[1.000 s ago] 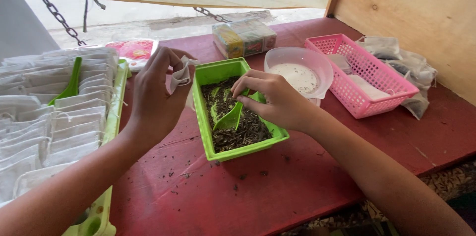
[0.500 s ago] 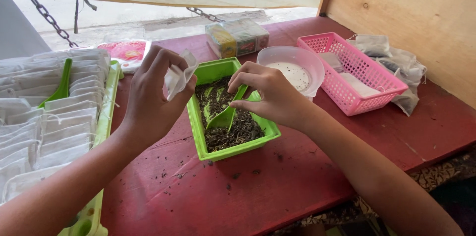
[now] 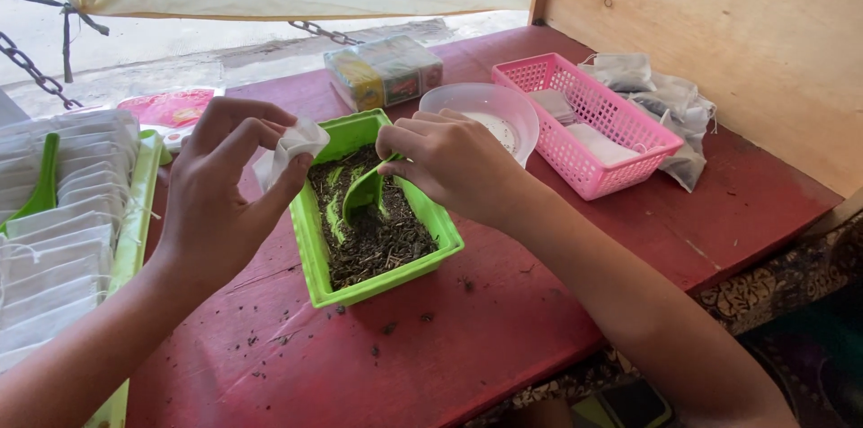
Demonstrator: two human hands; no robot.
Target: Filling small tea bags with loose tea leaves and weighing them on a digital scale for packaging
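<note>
so the left hand (image 3: 220, 203) is pinching a small white filter bag (image 3: 297, 142) between thumb and fingertips, holding it right over the near-left corner of the green tray (image 3: 310, 239), and that grip is clamped on the bag's upper edge. The bag is looking super light and floppy, thin papery stuff that's probably going to crumple or tear if squeezed hard, so holding it by the rim seems like the sane spot. The right hand (image 3: 449, 163) is closing its fingers around the handle of a green scoop (image 3: 362, 194), which is dipping into the dark loose leaves (image 3: 378, 239) in the tray; the scoop is looking like stiff plastic, and the crumbly stuff is already spilling in bits across the red worktop (image 3: 503, 320). Sitting just behind the right hand is a clear bowl (image 3: 503, 104), then a pink basket (image 3: 611, 158), with rows of white bags (image 3: 63, 239) stacking up on the left
</note>
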